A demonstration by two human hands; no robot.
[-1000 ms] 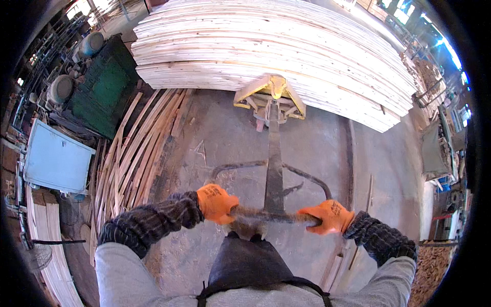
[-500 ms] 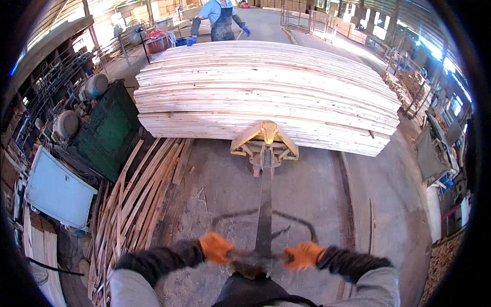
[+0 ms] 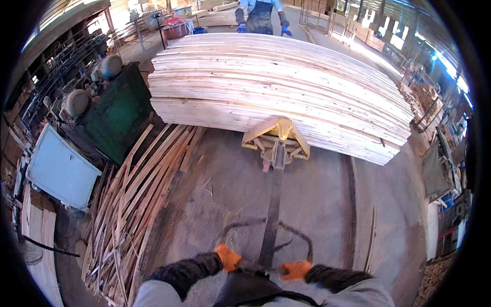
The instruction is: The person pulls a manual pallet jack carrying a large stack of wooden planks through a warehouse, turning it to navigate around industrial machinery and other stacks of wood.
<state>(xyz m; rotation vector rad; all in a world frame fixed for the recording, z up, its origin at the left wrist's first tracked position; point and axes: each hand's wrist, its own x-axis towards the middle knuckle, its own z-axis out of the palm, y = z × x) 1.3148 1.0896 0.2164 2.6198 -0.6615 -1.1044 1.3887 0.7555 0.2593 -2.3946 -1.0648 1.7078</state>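
Note:
My left hand [image 3: 227,257], in an orange glove, is closed around the left side of a pallet jack's handle. My right hand [image 3: 295,270], gloved the same way, is closed at the right end of that handle. From my hands the dark shaft of the pallet jack [image 3: 271,225] runs forward to its yellow body. Its forks are hidden under a wide stack of pale wooden boards [image 3: 276,84]. The stack sits at a slant, its right end nearer to me.
Beyond the stack stands a person [image 3: 261,18] in blue gloves and a dark apron. Left are a green machine [image 3: 115,115] with motors, a pale blue panel [image 3: 61,166] and loose wood strips [image 3: 140,204] on the floor. A dark floor groove [image 3: 353,215] runs along the right.
The stack and pallet jack have turned slightly and shifted right in view, the handle's shaft now leaning. The person beyond is closer behind the stack, arms lowered. My hands keep their grip.

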